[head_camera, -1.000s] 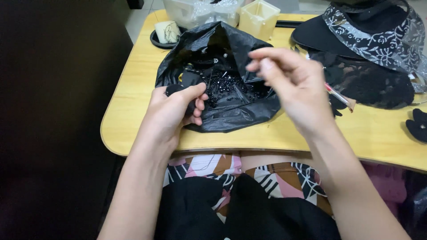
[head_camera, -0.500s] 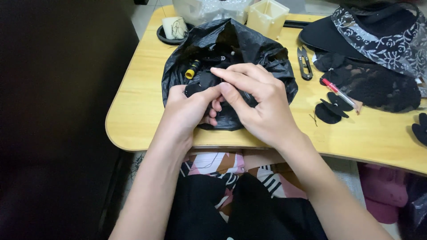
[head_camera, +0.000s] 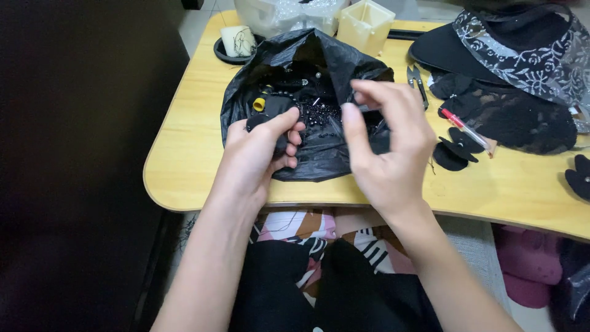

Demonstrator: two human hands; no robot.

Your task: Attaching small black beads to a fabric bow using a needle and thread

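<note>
The left hand (head_camera: 258,154) had its fingers curled shut around a small black fabric piece (head_camera: 265,118), pinching it with the thumb over the near left edge of a black plastic bag (head_camera: 310,67). The right hand (head_camera: 387,150) hovered just beside it with fingers loosely bent and apart, gripping nothing that could be made out. The bag lay open on a light wooden table (head_camera: 184,154), with beads (head_camera: 316,114) and a yellow spool (head_camera: 260,104) inside. To the right lay small scissors (head_camera: 416,79), a red pen (head_camera: 462,126) and black fabric petals (head_camera: 453,154); farther right was a black lace hat (head_camera: 510,43).
</note>
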